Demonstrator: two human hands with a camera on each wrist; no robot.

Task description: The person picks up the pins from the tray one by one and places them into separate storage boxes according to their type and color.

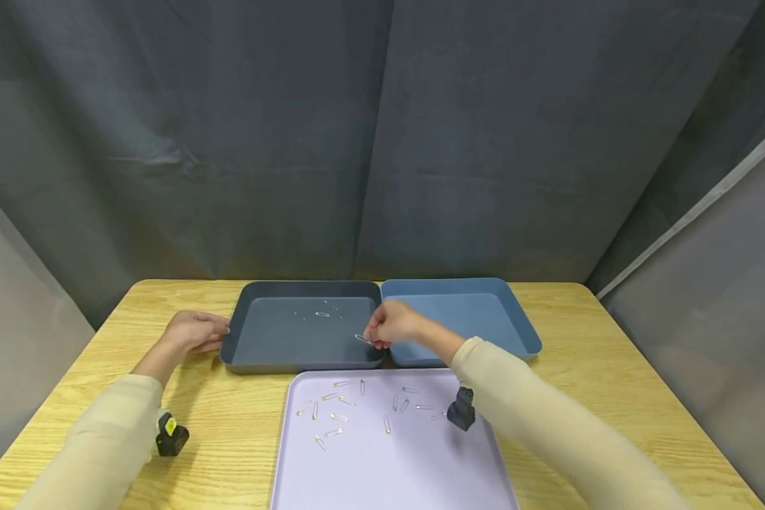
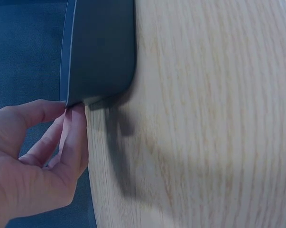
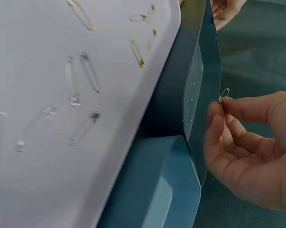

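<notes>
My right hand point(image 1: 375, 337) hovers over the right side of the dark grey tray point(image 1: 280, 365) and pinches a small silver safety pin point(image 1: 362, 338) between thumb and forefinger. The right wrist view shows the pin point(image 3: 224, 95) sticking up from that pinch, with my right hand point(image 3: 219, 108) just past the tray wall point(image 3: 204, 95). One safety pin point(image 1: 321, 314) lies in the dark tray. My left hand point(image 1: 219, 333) lies on the table with its fingertips point(image 2: 76, 118) against the tray's left wall point(image 2: 100, 52).
A lavender tray point(image 1: 395, 474) at the front holds several loose safety pins point(image 1: 341, 418), also visible in the right wrist view point(image 3: 81, 76). A blue tray point(image 1: 523, 333) stands beside the dark one. Grey curtains enclose the wooden table point(image 1: 242, 425).
</notes>
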